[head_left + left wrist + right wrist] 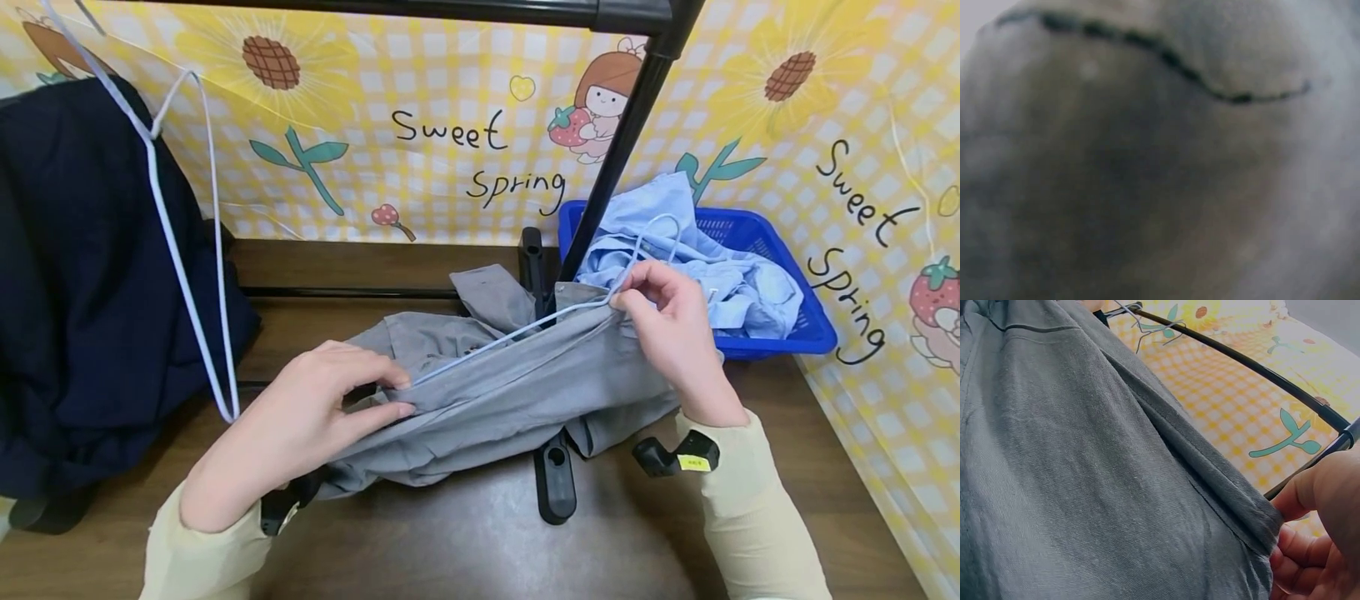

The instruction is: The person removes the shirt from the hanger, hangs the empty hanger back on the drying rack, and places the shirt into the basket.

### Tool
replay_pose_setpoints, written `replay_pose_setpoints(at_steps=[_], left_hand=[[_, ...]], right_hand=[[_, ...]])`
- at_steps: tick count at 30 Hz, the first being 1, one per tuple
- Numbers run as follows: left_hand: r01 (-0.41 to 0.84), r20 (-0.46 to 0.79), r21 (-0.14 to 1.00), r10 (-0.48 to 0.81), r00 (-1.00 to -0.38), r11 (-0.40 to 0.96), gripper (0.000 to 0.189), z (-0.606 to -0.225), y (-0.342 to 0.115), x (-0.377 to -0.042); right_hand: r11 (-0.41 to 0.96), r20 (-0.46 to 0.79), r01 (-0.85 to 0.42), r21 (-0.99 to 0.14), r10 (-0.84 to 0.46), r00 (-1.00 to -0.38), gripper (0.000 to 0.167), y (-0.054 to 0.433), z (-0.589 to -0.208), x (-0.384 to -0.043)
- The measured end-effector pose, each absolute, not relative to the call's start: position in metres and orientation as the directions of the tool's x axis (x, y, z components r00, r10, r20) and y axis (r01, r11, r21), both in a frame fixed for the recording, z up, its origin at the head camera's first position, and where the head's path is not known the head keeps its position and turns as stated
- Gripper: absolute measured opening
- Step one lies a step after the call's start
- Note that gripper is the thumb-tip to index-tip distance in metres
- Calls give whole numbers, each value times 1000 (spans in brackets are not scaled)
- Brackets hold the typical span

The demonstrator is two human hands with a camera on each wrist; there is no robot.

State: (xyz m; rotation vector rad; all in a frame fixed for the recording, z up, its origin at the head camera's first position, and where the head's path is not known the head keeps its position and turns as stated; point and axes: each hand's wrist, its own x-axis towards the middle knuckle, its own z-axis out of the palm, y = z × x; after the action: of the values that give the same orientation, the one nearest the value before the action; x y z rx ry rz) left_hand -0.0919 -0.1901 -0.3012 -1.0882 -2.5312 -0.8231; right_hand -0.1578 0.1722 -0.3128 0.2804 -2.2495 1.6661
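A grey shirt is stretched between both hands above the floor. Along its upper edge runs a light-blue wire hanger, its hook rising beside the right fingers. My left hand pinches the cloth between thumb and fingers where the hanger's left arm ends from sight. With thumb and forefinger, my right hand grips the shirt's edge together with the hanger near its neck. The right wrist view has the right fingers pinching the folded grey edge. A dim blur fills the left wrist view.
A blue basket holding light-blue clothes stands at the right. Black rack poles rise in front of a patterned cloth backdrop. Dark navy clothing hangs at the left beside another light-blue hanger. A rack foot juts forward.
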Motion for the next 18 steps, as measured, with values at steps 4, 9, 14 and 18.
replay_pose_setpoints(at_steps=[4, 9, 14, 18], left_hand=[[735, 496, 372, 548, -673, 566, 28, -303, -198, -92], [650, 496, 334, 460, -737, 682, 28, -300, -214, -91], [625, 538, 373, 389, -748, 686, 43, -291, -205, -91], [663, 608, 415, 352, -712, 624, 52, -285, -185, -91]], right_hand=[[263, 388, -353, -898, 95, -917, 9, 178, -311, -159], [147, 438, -414, -898, 226, -870, 15, 195, -303, -163], [196, 444, -423, -885, 80, -892, 2, 191, -304, -158], [228, 449, -449, -864, -53, -892, 9, 173, -308, -150]])
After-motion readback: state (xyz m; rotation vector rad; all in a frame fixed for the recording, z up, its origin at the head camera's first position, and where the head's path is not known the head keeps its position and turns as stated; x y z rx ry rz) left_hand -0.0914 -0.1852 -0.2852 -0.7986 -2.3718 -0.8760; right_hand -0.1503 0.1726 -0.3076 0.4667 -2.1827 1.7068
